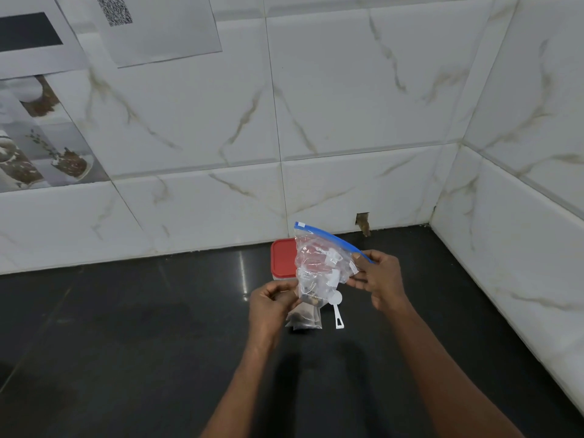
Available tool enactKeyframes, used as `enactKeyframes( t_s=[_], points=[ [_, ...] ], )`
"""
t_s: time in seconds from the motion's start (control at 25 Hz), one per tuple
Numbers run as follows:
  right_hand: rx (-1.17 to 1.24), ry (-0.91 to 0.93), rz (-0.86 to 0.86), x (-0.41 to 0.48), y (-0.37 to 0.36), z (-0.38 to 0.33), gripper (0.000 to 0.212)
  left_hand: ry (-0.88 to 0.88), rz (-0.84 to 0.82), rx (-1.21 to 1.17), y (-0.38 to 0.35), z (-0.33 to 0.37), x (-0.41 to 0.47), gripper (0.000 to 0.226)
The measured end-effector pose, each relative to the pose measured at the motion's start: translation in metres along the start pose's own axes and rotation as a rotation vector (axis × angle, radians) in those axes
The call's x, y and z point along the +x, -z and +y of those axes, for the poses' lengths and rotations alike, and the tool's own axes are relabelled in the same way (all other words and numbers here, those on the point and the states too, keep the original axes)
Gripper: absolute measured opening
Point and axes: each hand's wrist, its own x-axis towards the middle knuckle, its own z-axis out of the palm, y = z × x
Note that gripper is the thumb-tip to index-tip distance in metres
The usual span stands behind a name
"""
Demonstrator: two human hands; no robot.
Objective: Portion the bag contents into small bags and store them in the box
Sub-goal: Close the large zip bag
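Head view: two forearms reach forward over a dark surface [126, 327]. The left hand [271, 303] pinches the lower corner of a clear zip bag [319, 263]; the right hand [377, 279] has its grip closed on the end of the blue zip strip. The bag is held above the surface, towards its far edge, long axis roughly upright, mouth up and tilted right. Under it lie filled small bags [305, 319], a white scoop [337, 311] just beside them. Behind sits the box [282, 259], red lid on. Portioning looks under way; storing seems not yet begun.
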Motion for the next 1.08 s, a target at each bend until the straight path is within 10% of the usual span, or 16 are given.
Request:
enactKeyframes(
  t_s=[0.4, 0.6, 0.88, 1.08],
  points=[
    [0.037, -0.025, -0.006, -0.001, 0.002, -0.004, 0.006, -0.322, 0.090, 0.481, -0.005, -0.004, -0.001, 0.019],
    [0.064, 0.001, 0.175, 0.010, 0.016, -0.010, 0.003, -0.217, 0.318, 0.296, 0.022, -0.011, 0.004, 0.010],
    [-0.030, 0.122, 0.072, 0.018, 0.008, -0.014, 0.004, 0.024, 0.033, -0.203, 0.035, -0.029, -0.013, 0.025],
    [-0.016, 0.122, 0.102, 0.015, 0.006, -0.016, 0.009, -0.002, 0.146, -0.169, 0.025, -0.013, -0.002, 0.008]
  ],
)
